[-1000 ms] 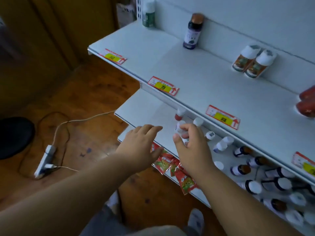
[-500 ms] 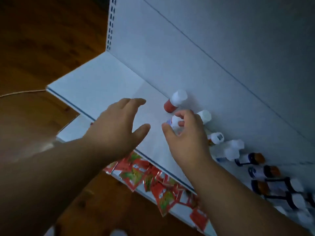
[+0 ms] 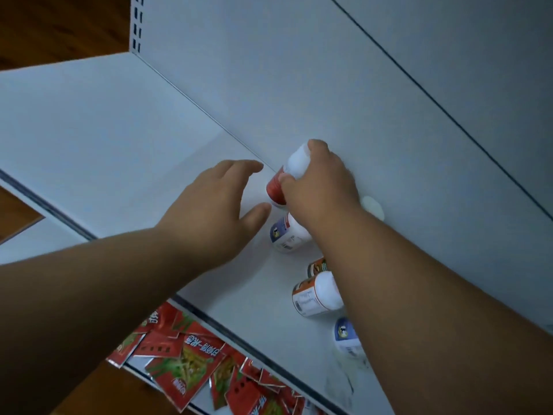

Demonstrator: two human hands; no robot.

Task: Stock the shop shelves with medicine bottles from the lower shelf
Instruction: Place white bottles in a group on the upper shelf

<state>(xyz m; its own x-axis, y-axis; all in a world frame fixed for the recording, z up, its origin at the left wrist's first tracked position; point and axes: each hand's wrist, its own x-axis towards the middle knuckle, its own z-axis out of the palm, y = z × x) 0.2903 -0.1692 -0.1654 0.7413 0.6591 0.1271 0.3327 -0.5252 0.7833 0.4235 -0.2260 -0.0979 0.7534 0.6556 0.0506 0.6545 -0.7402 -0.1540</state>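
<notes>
Early stage, by the look of it. Several medicine bottles lie on the lower shelf (image 3: 89,139), none seen placed higher in this view; the upper shelves are out of frame, so how much stock is already up there can't be told.

On the shelf: a red-labelled bottle with white cap (image 3: 276,187) at the back by the rear panel (image 3: 359,85); a purple-labelled white bottle (image 3: 287,235) just in front of it, lying on its side; an orange-labelled white bottle (image 3: 315,295) nearer the front edge, also on its side; another small orange-labelled bottle (image 3: 317,266) mostly hidden by the right forearm; a second purple-labelled bottle (image 3: 347,335) partly hidden too. A white cap (image 3: 372,206) peeks out behind the right wrist.

Right hand (image 3: 324,181): fingers curled over the cap end of the red-labelled bottle, thumb against its side, a grip from above. The bottle looks tilted, base toward the shelf; whether it's lifted or resting can't be told.

Left hand (image 3: 218,211): spread, fingers relaxed and extended toward the red-labelled bottle, thumb out, holding nothing. It sits just beside the bottle, not clearly touching it, hovering over the shelf surface.

Left to do: lift this bottle out, then move the rest.

Red snack sachets (image 3: 185,354) are piled on the shelf below, not part of the job.
</notes>
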